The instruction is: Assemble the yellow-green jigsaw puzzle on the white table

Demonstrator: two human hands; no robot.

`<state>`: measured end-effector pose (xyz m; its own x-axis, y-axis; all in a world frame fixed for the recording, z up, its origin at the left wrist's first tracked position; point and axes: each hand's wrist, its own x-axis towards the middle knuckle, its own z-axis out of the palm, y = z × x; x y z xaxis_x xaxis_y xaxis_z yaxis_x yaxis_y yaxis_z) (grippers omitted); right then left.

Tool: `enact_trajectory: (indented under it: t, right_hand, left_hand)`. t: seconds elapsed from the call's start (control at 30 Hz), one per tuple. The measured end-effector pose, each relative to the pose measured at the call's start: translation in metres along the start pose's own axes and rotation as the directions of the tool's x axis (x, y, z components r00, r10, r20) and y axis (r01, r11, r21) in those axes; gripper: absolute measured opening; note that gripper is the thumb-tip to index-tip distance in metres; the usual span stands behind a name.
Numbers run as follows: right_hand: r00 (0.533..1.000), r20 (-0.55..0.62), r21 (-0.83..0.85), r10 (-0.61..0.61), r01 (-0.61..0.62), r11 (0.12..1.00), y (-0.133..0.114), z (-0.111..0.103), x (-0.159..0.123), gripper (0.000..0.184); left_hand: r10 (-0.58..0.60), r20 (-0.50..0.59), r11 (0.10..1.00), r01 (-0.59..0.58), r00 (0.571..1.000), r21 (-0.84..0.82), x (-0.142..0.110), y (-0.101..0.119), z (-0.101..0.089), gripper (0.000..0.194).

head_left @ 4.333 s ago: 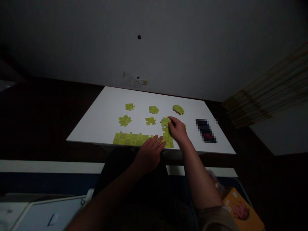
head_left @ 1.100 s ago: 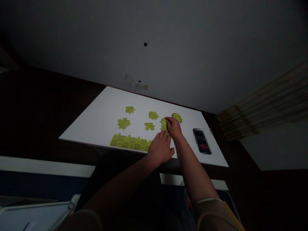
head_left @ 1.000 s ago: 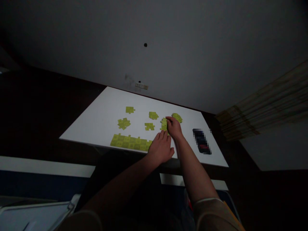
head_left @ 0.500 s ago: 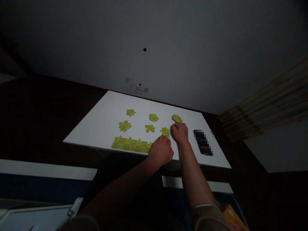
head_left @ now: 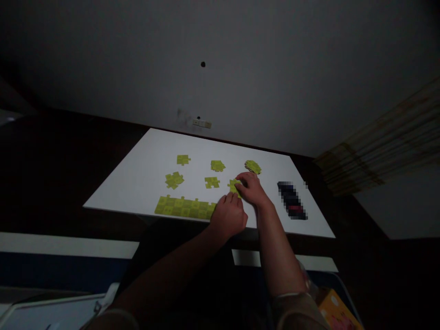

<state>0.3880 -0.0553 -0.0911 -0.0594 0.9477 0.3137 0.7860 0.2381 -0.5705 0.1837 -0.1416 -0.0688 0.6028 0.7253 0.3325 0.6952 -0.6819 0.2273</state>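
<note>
A strip of joined yellow-green puzzle pieces (head_left: 184,207) lies along the near edge of the white table. My left hand (head_left: 229,213) rests over its right end, fingers curled down; what is beneath them is hidden. Just beyond those fingertips lies a single puzzle piece (head_left: 233,186). My right hand (head_left: 252,188) has thumb and fingers closed on the right side of that piece, partly covering it. To its left is another loose piece (head_left: 212,182). Overlapping puzzle pieces (head_left: 174,180) lie above the strip's left part.
Farther back on the white table (head_left: 123,183) are one piece (head_left: 183,159), a small pile (head_left: 217,165) and a thicker pile (head_left: 253,167). A dark, pixelated object (head_left: 292,200) lies at the right. Behind the table stands a wall (head_left: 240,101); a curtain (head_left: 371,151) hangs right.
My right hand has moved left, from beside the single piece onto it, its thumb and fingers now at that piece. My left hand stays at the strip's end. The view has shifted slightly.
</note>
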Motion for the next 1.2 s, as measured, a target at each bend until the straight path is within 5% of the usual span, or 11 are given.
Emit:
enact_trajectory:
  t: [0.47, 0.73, 1.0, 1.2]
  right_hand:
    - [0.987, -0.092, 0.437, 0.131, -0.078, 0.896, -0.013, -0.006, 0.001, 0.044]
    - [0.991, -0.052, 0.390, 0.126, -0.096, 0.916, -0.026, -0.009, 0.002, 0.029]
    - [0.924, -0.290, 0.498, 0.250, -0.078, 0.864, -0.024, -0.008, 0.006, 0.033]
    - [0.927, -0.222, 0.530, 0.304, -0.147, 0.835, -0.019, -0.003, 0.008, 0.036]
  left_hand:
    - [-0.009, 0.015, 1.000, 0.009, 1.000, 0.009, 0.001, 0.000, -0.002, 0.043]
    - [-0.016, -0.012, 1.000, 0.016, 1.000, -0.002, -0.001, -0.001, -0.001, 0.037]
    - [-0.016, 0.000, 1.000, 0.016, 1.000, 0.009, 0.000, 0.000, -0.008, 0.027]
    - [-0.019, -0.003, 1.000, 0.019, 1.000, 0.005, 0.000, 0.000, -0.010, 0.024]
